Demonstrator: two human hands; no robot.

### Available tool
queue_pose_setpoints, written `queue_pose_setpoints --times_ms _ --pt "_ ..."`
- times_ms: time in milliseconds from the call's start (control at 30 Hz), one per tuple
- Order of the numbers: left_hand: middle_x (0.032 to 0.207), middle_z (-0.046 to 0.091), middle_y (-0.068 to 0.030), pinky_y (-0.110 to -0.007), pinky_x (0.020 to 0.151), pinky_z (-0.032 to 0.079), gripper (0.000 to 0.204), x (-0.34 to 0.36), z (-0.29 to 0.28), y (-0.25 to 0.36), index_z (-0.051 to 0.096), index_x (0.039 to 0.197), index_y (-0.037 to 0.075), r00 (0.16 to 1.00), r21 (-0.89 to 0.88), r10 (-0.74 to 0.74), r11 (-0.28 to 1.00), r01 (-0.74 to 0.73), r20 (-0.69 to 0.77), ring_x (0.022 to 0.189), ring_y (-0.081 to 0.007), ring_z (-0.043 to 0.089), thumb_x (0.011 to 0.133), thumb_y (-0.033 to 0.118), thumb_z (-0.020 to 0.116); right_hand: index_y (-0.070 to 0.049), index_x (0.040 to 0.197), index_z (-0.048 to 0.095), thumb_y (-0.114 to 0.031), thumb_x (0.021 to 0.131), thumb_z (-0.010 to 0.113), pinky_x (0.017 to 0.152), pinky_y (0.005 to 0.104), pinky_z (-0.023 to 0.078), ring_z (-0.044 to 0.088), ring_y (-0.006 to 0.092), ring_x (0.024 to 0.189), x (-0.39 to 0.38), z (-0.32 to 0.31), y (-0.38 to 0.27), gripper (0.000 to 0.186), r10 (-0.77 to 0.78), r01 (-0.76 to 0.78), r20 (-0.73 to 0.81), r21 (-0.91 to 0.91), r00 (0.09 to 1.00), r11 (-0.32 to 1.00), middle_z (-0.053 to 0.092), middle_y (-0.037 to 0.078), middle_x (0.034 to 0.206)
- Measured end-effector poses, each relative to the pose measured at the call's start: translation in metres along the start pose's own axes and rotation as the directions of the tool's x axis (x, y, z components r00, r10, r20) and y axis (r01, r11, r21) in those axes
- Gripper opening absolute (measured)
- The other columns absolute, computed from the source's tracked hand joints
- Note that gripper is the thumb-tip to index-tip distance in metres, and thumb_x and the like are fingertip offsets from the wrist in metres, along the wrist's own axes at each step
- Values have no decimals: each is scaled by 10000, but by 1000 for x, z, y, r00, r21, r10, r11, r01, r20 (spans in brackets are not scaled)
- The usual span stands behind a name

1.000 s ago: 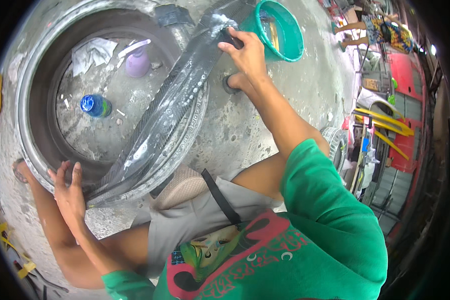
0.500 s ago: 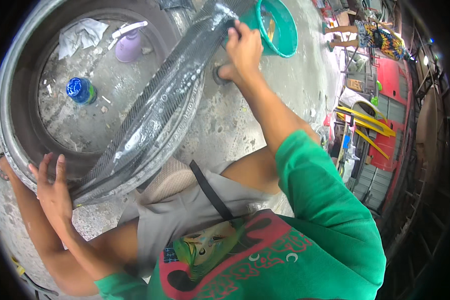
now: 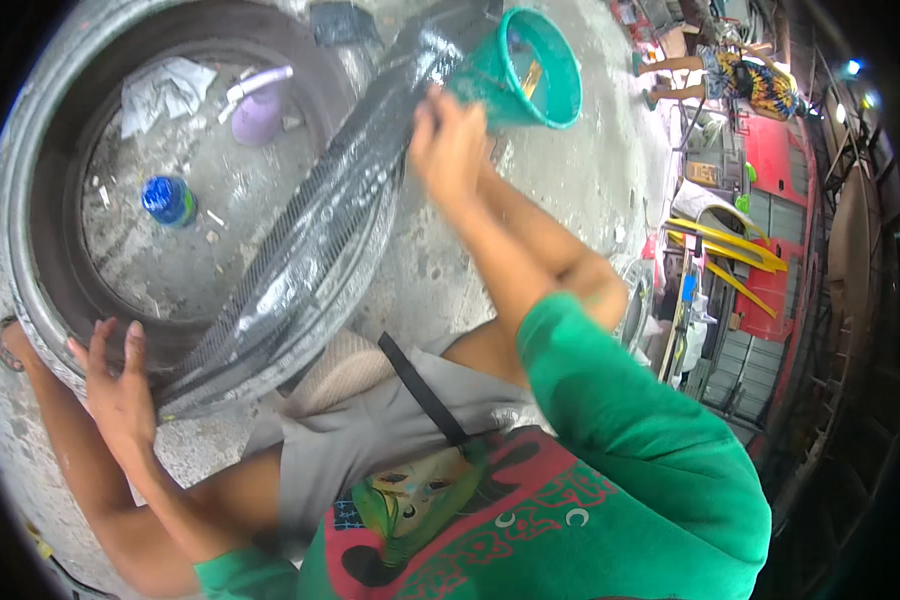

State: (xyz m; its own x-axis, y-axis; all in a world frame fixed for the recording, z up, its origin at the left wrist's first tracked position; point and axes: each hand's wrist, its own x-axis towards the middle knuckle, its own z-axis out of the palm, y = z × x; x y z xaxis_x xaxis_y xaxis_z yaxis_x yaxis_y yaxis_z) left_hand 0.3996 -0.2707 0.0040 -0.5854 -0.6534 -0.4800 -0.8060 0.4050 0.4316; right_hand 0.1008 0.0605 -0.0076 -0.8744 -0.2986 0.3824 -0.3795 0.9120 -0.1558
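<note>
Fingers [image 3: 133, 345] of your left hand [image 3: 120, 395] are spread apart over the near side of a big tire [image 3: 55, 270] that lies flat on the concrete floor [image 3: 470, 255]; that grip is loose, not closed round anything, and it sits right by the lower end of a long dark strip [image 3: 310, 230]. The strip has a fine woven pattern and a wet shine, and it runs slantwise across the tire's right side, up and away from you to just beside a teal bucket [image 3: 490, 75]. Whitish, sudsy patches show along its surface, most clearly near the upper part. Your right hand [image 3: 452, 150] is at the strip's right edge near those suds, fingers curled in, but it is blurred, so whether that grip is pinching something or only touching the strip can't be made out. The bucket, close to that hand, has a yellowish thing [image 3: 532, 80] inside. Within the tire's ring you have a crumpled white cloth [image 3: 165, 95], a purple bottle [image 3: 258, 118] with a pale top, and a blue container [image 3: 168, 200] nearer to you, with small white scraps around it. Past the tire's far side lies a dark flat piece [image 3: 342, 22]. Well off to the right, another person [image 3: 745, 85] stands near some yellow curved parts [image 3: 730, 245].
</note>
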Motion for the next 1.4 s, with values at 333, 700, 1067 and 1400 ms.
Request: queue_pose_setpoints --times_ms 333,700,1067,1400 --pt "1620 280 -303 -418 1196 297 602 -2 -4 7 615 1385 86 997 -38 14 999 -17 -72 1534 -358 275 950 498 672 -26 1157 711 -220 916 683 833 489 495 600 437 946 38 12 23 311 101 -101 -88 10 991 995 664 273 1003" --pt "1590 337 -315 -390 1230 202 551 -8 -12 7 628 1366 56 997 -38 28 999 -31 -75 1566 -327 195 970 437 665 -19 1138 689 -144 907 656 833 521 470 565 429 938 33 2 8 265 33 -27 -25 199 999 980 601 283 940" --pt "1535 474 -244 -387 1232 172 537 -9 -10 7 630 1351 26 998 -25 39 999 -40 -52 1576 -314 159 988 422 654 -27 1171 662 -75 886 632 826 528 458 556 451 928 19 -1 -1 292 -17 15 39 52 999 999 560 285 972" --pt "1543 418 -318 -357 1213 220 525 -4 -9 9 640 1346 26 997 -64 23 998 -28 -72 1561 -298 224 977 397 672 -345 1160 754 -81 856 726 1084 484 252 566 207 1189 31 -21 79 403 -507 430 137 373 851 822 672 -36 1263"
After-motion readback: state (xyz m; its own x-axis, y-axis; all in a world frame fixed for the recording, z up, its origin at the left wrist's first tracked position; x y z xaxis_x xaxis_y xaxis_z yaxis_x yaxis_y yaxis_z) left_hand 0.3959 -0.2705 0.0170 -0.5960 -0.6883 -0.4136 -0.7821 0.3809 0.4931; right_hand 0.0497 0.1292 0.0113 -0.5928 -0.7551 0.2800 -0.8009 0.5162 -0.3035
